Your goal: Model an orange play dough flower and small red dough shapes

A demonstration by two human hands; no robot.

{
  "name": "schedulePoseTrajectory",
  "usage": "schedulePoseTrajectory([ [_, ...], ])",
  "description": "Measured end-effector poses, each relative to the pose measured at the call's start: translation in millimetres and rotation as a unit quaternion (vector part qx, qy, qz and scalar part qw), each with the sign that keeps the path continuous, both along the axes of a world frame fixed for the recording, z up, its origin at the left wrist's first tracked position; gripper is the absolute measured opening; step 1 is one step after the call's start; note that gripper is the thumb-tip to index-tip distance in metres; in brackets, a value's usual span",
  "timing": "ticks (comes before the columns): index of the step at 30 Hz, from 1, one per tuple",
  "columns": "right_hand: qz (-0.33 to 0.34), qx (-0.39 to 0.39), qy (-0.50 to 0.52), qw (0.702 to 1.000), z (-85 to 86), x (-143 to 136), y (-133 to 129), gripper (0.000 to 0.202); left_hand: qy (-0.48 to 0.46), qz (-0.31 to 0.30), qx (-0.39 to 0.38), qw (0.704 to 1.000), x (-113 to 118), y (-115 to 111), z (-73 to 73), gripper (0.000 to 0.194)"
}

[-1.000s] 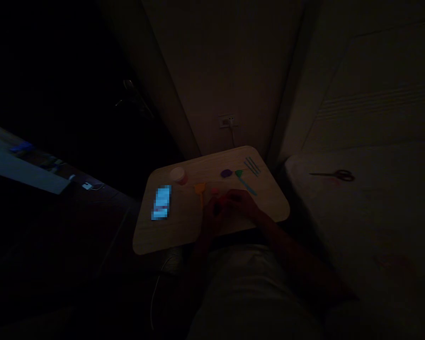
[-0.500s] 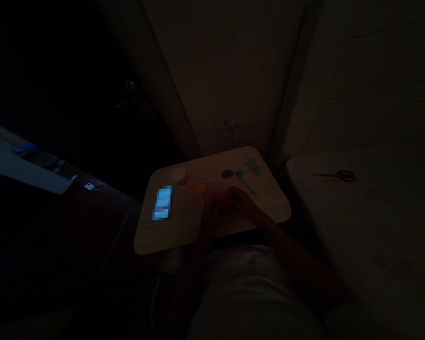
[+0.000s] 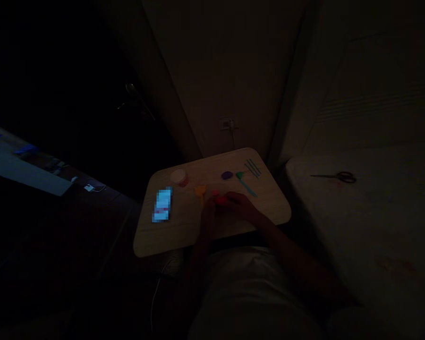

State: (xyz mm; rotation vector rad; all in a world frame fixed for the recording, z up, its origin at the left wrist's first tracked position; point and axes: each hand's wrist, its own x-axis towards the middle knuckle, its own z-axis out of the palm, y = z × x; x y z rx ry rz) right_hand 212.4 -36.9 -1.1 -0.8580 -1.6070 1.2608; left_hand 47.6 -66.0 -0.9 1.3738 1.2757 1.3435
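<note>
Head view: left hand (image 3: 208, 215) and right hand (image 3: 241, 205) jointly pinch a red lump (image 3: 221, 200) right of the orange tool (image 3: 200, 191); a pale tub (image 3: 179, 178) stands left of that tool.

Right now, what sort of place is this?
Probably a dark room in a home. There's a door handle, a wall socket with something plugged in, and a small table with a glowing screen on it.

A dim room, seemingly in a home; door handle (image 3: 129, 89), wall socket (image 3: 228, 124) and small table (image 3: 180, 229) show it.
</note>
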Motion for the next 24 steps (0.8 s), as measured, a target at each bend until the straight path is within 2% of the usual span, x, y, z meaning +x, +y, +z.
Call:
schedulePoseTrajectory([
  [3,0.025,-0.003,-0.001,1.000,-2.1,1.0,0.0,0.040,0.017,0.005,0.002,1.000,0.5,0.2,-1.7,0.063],
  [7,0.008,0.007,-0.007,1.000,-6.5,1.7,1.5,0.050,0.028,-0.008,-0.001,1.000,0.2,0.8,-4.0,0.059],
  [16,0.026,0.031,-0.064,0.997,-3.8,-0.1,-1.2,0.039,0.048,-0.022,0.010,0.999,0.2,-0.7,-1.6,0.053],
  [24,0.037,0.047,-0.057,0.997,-6.2,0.6,0.3,0.037,0.058,-0.033,0.003,0.998,-1.8,0.4,1.1,0.055],
])
